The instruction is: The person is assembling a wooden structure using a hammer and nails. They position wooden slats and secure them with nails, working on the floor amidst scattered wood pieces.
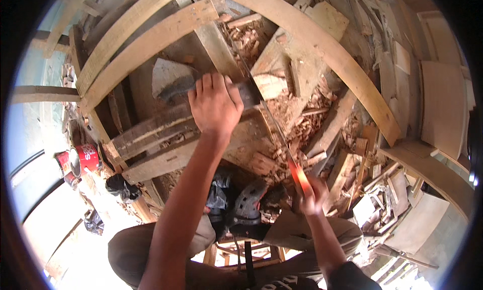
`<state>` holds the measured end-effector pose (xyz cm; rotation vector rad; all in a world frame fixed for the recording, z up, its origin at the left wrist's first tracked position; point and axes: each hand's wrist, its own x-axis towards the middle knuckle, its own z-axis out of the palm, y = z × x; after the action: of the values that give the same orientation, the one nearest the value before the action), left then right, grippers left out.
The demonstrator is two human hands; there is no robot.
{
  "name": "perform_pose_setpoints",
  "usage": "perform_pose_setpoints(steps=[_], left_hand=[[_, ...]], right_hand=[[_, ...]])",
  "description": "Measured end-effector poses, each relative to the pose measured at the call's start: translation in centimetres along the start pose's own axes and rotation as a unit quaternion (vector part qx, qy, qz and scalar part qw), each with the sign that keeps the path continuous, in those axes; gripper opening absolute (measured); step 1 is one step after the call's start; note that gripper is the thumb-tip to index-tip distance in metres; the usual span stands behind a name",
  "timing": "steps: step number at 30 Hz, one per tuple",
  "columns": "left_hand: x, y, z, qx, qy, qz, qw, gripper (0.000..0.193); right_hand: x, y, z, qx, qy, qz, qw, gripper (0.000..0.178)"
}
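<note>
My left hand is closed over a dark, weathered wooden plank, its fingers curled across the far edge near the plank's right end. In my right hand is the orange handle of a handsaw; the hand is slightly blurred. The long thin blade slants up and to the left, passing right beside the plank's end. Whether its teeth are in the wood I cannot tell. Beneath the dark plank lies a paler board. A pale wood chunk with a dark lower part lies just beyond my left hand.
Curved wooden pieces arch around the far side. Wood chips and offcuts cover the ground to the right. A red can and black plastic bags are at the left. My shoe is below the boards.
</note>
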<state>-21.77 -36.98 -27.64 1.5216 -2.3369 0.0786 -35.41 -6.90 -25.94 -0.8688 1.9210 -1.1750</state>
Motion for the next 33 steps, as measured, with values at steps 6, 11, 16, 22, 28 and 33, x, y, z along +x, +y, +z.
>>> perform_pose_setpoints(steps=[6, 11, 16, 22, 28, 33], left_hand=[[0.8, 0.2, -0.8, -0.026, -0.010, -0.004, 1.000, 0.019], [0.7, -0.2, -0.4, -0.026, -0.026, -0.011, 0.999, 0.019], [-0.1, -0.4, -0.1, -0.041, -0.017, -0.023, 0.999, 0.018], [0.7, -0.3, -0.1, -0.036, 0.003, -0.022, 0.999, 0.016], [0.5, -0.5, 0.1, -0.039, 0.011, -0.014, 0.999, 0.021], [0.3, -0.1, -0.3, -0.032, -0.014, -0.020, 0.999, 0.015]], right_hand=[[2.0, 3.5, 3.0, 0.032, 0.013, -0.103, 0.994, 0.048], [-0.1, 2.1, -0.2, 0.010, 0.003, -0.039, 0.999, 0.058], [3.6, -0.1, 3.5, 0.017, 0.051, -0.087, 0.995, 0.049], [-2.5, 1.4, 0.6, -0.125, 0.075, -0.126, 0.981, 0.053], [3.2, 1.0, 4.3, -0.050, 0.055, -0.100, 0.992, 0.050], [-2.2, -0.3, 0.3, -0.059, 0.070, -0.106, 0.990, 0.042]])
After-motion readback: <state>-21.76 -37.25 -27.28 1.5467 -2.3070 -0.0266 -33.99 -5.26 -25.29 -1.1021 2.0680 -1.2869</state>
